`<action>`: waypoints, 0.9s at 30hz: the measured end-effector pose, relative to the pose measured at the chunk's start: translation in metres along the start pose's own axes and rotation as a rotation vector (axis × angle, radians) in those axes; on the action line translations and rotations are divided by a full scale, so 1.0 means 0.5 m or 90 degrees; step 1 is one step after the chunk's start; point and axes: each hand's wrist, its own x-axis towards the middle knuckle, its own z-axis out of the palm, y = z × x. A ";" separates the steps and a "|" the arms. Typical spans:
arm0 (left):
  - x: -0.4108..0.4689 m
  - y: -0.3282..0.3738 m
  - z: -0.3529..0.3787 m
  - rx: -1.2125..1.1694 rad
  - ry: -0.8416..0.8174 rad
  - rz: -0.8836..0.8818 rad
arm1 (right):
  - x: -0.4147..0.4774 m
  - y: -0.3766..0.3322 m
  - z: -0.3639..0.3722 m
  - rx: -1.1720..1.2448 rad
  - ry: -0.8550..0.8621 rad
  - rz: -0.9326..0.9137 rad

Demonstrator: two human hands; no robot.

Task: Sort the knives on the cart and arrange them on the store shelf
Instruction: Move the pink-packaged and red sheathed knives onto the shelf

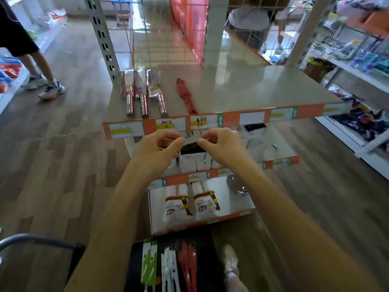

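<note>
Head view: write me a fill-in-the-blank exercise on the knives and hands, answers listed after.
1. The lone knife lying on the top shelf is ____ in colour.
2. On the cart, the white knives lie between the red knives and the ____ ones.
3. The left hand and right hand are both raised in front of the ____ shelf.

Answers: red; green; second

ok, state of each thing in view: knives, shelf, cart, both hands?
red knife: lying flat on top shelf
foil-wrapped packs: lined up at shelf's left
cart knives: green, white, red, grouped by colour
left hand: fingers pinched; contents unclear
right hand: same
</note>
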 end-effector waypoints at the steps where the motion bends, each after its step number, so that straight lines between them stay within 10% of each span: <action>1: -0.015 -0.005 0.003 0.010 -0.007 -0.003 | -0.019 0.004 0.004 -0.003 -0.010 0.006; 27: -0.388 -0.259 0.231 0.449 -0.078 -0.078 | -0.398 0.253 0.194 -0.179 -0.222 -0.063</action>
